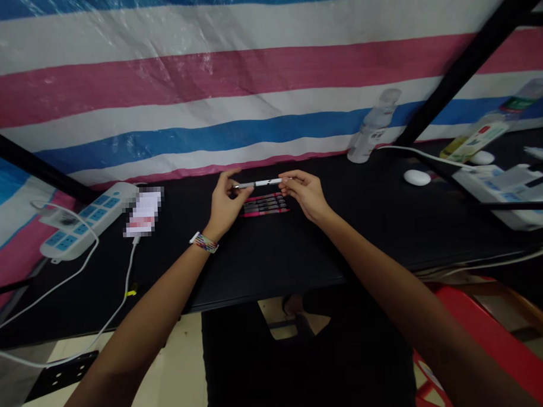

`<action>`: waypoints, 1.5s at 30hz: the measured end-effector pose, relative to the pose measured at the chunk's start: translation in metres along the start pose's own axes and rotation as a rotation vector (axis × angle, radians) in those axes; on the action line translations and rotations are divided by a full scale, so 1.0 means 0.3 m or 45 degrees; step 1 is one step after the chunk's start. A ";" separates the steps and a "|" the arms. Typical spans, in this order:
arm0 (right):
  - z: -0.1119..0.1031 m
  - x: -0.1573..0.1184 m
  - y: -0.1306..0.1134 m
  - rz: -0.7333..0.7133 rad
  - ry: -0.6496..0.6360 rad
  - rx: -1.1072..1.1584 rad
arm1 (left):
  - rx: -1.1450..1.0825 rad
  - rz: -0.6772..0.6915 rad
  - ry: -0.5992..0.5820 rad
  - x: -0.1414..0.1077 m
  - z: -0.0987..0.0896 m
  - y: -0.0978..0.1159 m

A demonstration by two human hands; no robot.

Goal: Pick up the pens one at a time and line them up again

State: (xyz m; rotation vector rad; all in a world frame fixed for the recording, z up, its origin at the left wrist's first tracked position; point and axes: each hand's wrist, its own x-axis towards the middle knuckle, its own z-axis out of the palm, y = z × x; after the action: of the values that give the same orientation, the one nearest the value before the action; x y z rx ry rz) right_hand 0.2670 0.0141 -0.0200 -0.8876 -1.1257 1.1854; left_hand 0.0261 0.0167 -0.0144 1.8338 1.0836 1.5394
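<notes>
A white pen [266, 182] with dark marks is stretched level between my two hands above the black table. My left hand [227, 202] pinches its left end, fingers closed. On the other end, the fingertips of my right hand [305, 193] are closed too. Just below the pen, several pens with pink-red ends [266, 205] lie side by side in a row on the table, partly covered by my fingers. A multicoloured woven band circles my left wrist.
A power strip [94, 218] and a phone [143, 211] on a white cable lie at left. At right stand a clear bottle [372, 129], a bottle with yellow liquid [485, 131], a white oval object [416, 177] and another power strip [505, 189]. A red stool [490, 338] is below.
</notes>
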 end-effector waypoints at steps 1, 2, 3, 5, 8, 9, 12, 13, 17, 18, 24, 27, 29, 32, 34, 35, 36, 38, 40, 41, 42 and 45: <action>0.000 0.000 0.000 0.003 0.002 0.010 | -0.012 0.007 0.001 -0.001 -0.001 0.003; -0.001 0.000 0.000 0.005 0.006 0.025 | -0.010 -0.001 -0.022 -0.003 -0.001 0.005; -0.002 0.001 0.000 0.007 0.010 0.041 | 0.001 -0.026 -0.056 -0.005 -0.002 0.008; -0.004 0.002 0.000 0.004 0.018 0.066 | 0.010 -0.095 -0.110 -0.008 -0.002 0.012; -0.007 0.004 0.000 0.013 0.031 0.074 | -0.048 -0.083 -0.100 -0.009 -0.001 0.013; -0.007 0.004 -0.001 0.022 0.040 0.076 | -0.065 -0.061 -0.088 -0.009 -0.001 0.012; -0.007 0.004 -0.003 0.045 0.055 0.094 | -0.010 -0.097 -0.093 -0.005 -0.006 0.005; -0.006 0.004 -0.005 0.045 0.054 0.101 | 0.024 -0.129 -0.089 -0.003 -0.009 0.001; -0.009 0.007 -0.010 0.049 0.067 0.137 | -0.004 -0.124 0.007 0.007 -0.016 -0.016; -0.011 0.009 -0.011 0.057 0.080 0.145 | -0.053 -0.107 0.038 0.011 -0.016 -0.022; -0.034 0.023 -0.011 0.090 0.165 0.110 | -0.169 -0.090 0.110 0.020 -0.018 -0.053; -0.040 0.025 -0.013 0.080 0.192 0.099 | -0.168 -0.078 0.111 0.020 -0.020 -0.060; -0.040 0.025 -0.016 0.077 0.200 0.101 | -0.160 -0.081 0.108 0.019 -0.020 -0.063; -0.040 0.025 -0.022 0.091 0.225 0.100 | -0.166 -0.101 0.119 0.020 -0.021 -0.066; -0.041 0.026 -0.025 0.090 0.253 0.091 | -0.174 -0.109 0.131 0.021 -0.021 -0.067; -0.043 0.027 -0.027 0.084 0.268 0.087 | -0.172 -0.110 0.132 0.021 -0.021 -0.068; -0.045 0.028 -0.028 0.075 0.285 0.087 | -0.168 -0.111 0.131 0.022 -0.022 -0.067; -0.051 0.030 -0.028 0.057 0.324 0.090 | -0.166 -0.110 0.128 0.022 -0.022 -0.066; -0.059 0.033 -0.025 0.045 0.359 0.084 | -0.164 -0.110 0.132 0.022 -0.022 -0.063; -0.063 0.035 -0.022 0.039 0.370 0.074 | -0.159 -0.112 0.134 0.021 -0.022 -0.062; -0.067 0.037 -0.019 0.033 0.375 0.060 | -0.151 -0.114 0.136 0.021 -0.022 -0.062; -0.076 0.042 -0.010 0.014 0.380 0.016 | -0.136 -0.117 0.136 0.020 -0.021 -0.062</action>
State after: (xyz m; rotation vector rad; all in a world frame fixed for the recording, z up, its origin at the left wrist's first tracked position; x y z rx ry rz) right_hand 0.2900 0.0268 -0.0202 -1.0243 -0.8709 1.0278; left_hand 0.0155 0.0313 -0.0242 1.6255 1.0958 1.6240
